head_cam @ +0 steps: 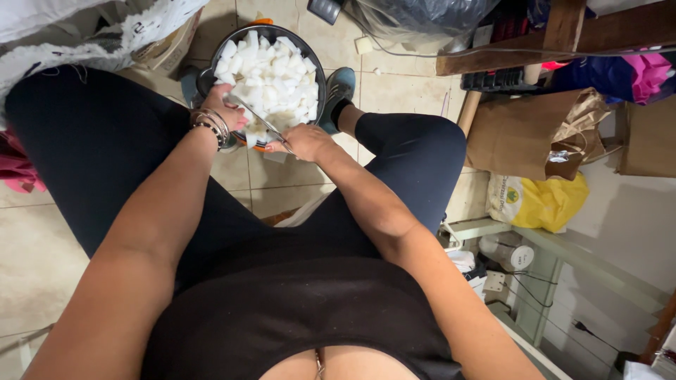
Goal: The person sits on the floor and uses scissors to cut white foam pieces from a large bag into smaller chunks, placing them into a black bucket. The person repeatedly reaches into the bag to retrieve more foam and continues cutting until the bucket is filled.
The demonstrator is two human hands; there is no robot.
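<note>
A dark round pot [318, 67] stands on the tiled floor between my feet, filled with several white cut chunks [271, 74]. My left hand [224, 111], with bracelets on the wrist, grips a white piece [251, 132] at the pot's near rim. My right hand [306, 143] is closed around the handle of a knife [255, 116], whose thin blade runs up and left across the white piece toward my left hand. Both hands hover just over the near edge of the pot.
My legs in black leggings flank the pot, a teal shoe [339, 88] to its right. Brown paper bags [528, 134], a yellow bag [542, 200] and a pale green shelf [563, 246] crowd the right. White patterned cloth [91, 35] lies at top left.
</note>
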